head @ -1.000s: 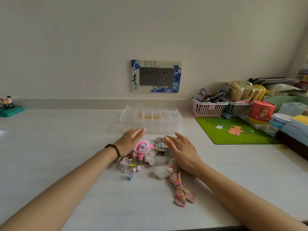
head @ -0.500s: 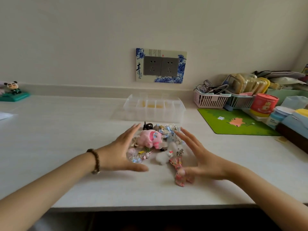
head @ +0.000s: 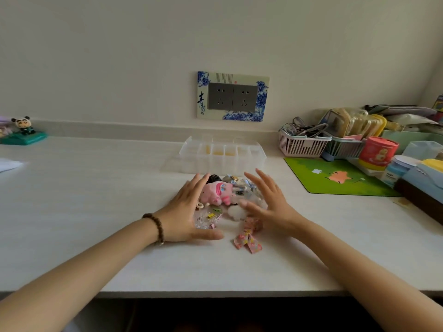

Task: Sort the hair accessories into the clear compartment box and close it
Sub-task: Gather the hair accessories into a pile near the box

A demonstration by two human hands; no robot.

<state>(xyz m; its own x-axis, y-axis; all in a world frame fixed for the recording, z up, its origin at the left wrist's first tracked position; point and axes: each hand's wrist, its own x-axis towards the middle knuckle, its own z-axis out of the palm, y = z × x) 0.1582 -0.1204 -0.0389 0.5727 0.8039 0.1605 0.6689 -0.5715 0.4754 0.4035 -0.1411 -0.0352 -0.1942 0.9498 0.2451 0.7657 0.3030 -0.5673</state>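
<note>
A pile of hair accessories lies on the white counter (head: 96, 183) in front of the clear compartment box (head: 221, 155). In it are a pink plush piece (head: 217, 191), clear clips (head: 207, 218), a white fluffy piece (head: 233, 212) and a pink floral bow (head: 248, 240) nearest me. My left hand (head: 184, 212) stands on edge against the pile's left side, fingers straight. My right hand (head: 268, 204) flanks the right side, fingers spread, its thumb over the bow's top. Neither hand holds anything. The box's lid appears down.
A green mat (head: 335, 177) lies to the right. Behind it stand a pink basket (head: 302, 144) with glasses, a red tub (head: 377, 153) and other containers. A panda figure (head: 22, 130) sits at the far left, and a wall socket (head: 232, 97) is above the box.
Both hands drew back from on top of the pile and turned on edge beside it, then closed in slightly on either side. The camera view shifted back from the counter.
</note>
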